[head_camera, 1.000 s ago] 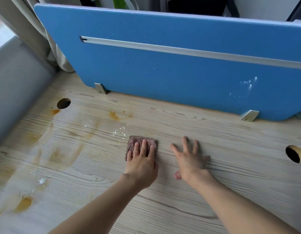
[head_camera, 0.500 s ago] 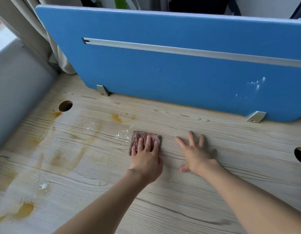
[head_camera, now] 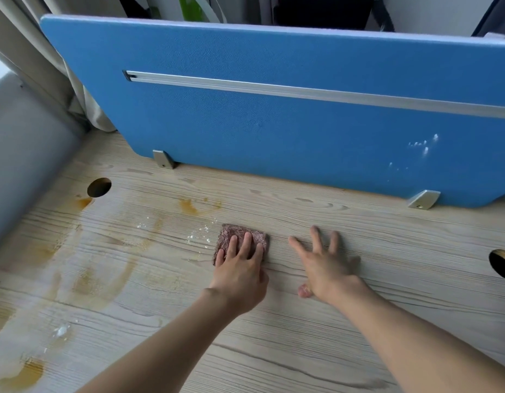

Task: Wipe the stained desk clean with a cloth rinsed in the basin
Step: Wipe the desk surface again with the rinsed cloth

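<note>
A small folded brownish-pink cloth (head_camera: 233,232) lies flat on the light wooden desk (head_camera: 330,321), a little left of centre. My left hand (head_camera: 240,268) presses it down with straight fingers laid over it. My right hand (head_camera: 325,265) rests flat on the bare wood to the right of the cloth, fingers spread. Orange-brown stains (head_camera: 189,207) and smears (head_camera: 90,282) cover the left half of the desk, with white specks (head_camera: 199,236) just left of the cloth. No basin is in view.
A blue partition panel (head_camera: 274,123) with a metal rail stands along the desk's back edge on two metal brackets. Round cable holes sit at the left (head_camera: 99,187) and right (head_camera: 500,263). A grey wall (head_camera: 19,165) bounds the left side.
My left hand has pushed the cloth slightly farther from me, toward the panel. My right hand stays flat beside it, shifted a little forward as well.
</note>
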Tool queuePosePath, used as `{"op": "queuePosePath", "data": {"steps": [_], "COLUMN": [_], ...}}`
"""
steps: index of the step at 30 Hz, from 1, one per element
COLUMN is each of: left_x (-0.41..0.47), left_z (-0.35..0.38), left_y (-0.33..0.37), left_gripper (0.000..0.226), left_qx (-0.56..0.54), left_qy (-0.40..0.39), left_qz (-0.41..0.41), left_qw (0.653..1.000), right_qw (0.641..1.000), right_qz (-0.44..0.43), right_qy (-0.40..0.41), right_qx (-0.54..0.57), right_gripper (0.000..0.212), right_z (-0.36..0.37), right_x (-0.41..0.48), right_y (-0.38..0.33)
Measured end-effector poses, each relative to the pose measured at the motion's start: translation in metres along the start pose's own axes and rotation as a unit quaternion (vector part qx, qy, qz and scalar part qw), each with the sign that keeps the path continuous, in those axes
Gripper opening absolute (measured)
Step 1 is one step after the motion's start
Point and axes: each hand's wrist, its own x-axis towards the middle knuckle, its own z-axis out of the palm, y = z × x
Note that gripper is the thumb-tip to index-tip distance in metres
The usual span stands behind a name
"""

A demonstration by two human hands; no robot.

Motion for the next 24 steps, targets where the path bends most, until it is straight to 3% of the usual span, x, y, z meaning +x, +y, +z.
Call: {"op": "queuePosePath", "data": {"steps": [5, 9, 24], "left_x": [0.019, 0.007, 0.038], "left_z": [-0.012, -0.007, -0.028], "left_y": [0.005, 0.003, 0.004], "left_gripper": [0.066, 0.070, 0.067], "left_qx": [-0.023, 0.008, -0.012], "left_qy": [0.016, -0.001, 0.009], "left_qz": [-0.022, 0.009, 0.001], "left_qw": [0.999, 1.000, 1.000], "right_qw": [1.000, 1.000, 1.000], "right_qz": [-0.006, -0.005, 0.000], "right_qy": [0.000, 0.014, 0.014], "right_qx": [-0.012, 0.020, 0.014], "right_gripper": [0.111, 0.098, 0.105], "right_z": [-0.002, -0.022, -0.017], "right_x": [0.001, 0.009, 0.023], "right_y": [0.000, 0.000, 0.000]}}
